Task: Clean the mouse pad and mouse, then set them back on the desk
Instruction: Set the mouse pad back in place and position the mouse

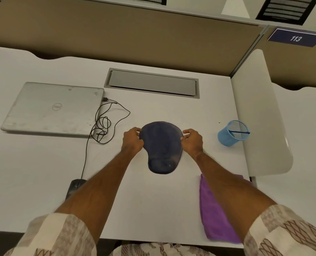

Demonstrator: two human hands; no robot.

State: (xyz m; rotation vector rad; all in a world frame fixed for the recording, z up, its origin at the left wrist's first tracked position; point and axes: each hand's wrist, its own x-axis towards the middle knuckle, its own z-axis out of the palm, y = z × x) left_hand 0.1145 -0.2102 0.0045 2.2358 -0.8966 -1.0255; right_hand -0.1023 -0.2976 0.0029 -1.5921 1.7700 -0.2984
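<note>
Dark blue and teardrop-shaped, the fabric-topped mouse pad [161, 145] with its raised gel wrist rest lies flat near the middle of the white desk [153, 200], the rest end pointing toward the person. Both hands pinch it by its far corners: the left hand [132, 140] grasps the left edge, the right hand [192, 140] the right edge, fingers curled over the rim. Whether the pad is being lifted or laid down cannot be told from this single view, though it appears to sit on the surface.

Handled well, the step calls for an even hold on both sides so the soft pad does not fold, with the heavier rest end kept from swinging. The folded purple microfibre cloth [218, 209] waits just beside the right forearm, apart from the pad. The black corded mouse [75, 186] sits near the desk's front edge, partly hidden by the left forearm, its cable looping back to the closed silver laptop [52, 108]. The pad's surface looks faintly dusty and mottled; the rest shows a dull sheen
</note>
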